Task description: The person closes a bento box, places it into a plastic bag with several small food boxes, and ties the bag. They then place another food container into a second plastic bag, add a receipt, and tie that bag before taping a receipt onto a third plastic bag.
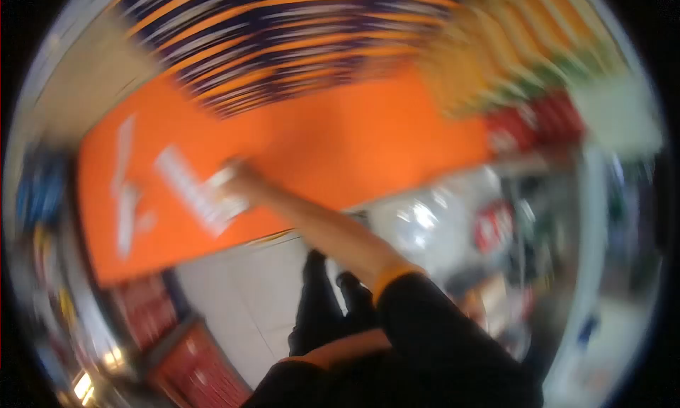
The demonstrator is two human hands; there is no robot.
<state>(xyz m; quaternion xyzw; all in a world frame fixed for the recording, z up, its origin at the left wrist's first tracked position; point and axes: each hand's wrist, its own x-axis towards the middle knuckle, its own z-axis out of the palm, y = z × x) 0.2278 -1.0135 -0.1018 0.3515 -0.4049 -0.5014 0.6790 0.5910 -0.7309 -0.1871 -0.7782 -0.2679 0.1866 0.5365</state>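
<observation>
We see an orange tabletop (404, 132), striped stacks (297, 40) along its far edge, print too blurred to read. Our right sleeve (446, 330) hides our left hand. Our right hand (237, 181) meets a white strip (180, 178) near the front-left edge; its grip we cannot tell.

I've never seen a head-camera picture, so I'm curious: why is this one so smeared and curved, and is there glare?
Head view: the right hand and the nearby white strip are smeared, probably by motion; head view: the orange tabletop looks bowed inside a round, black-cornered image, suggesting a very wide lens; head view: bright glare patches wash out parts of the clear plastic.
</observation>
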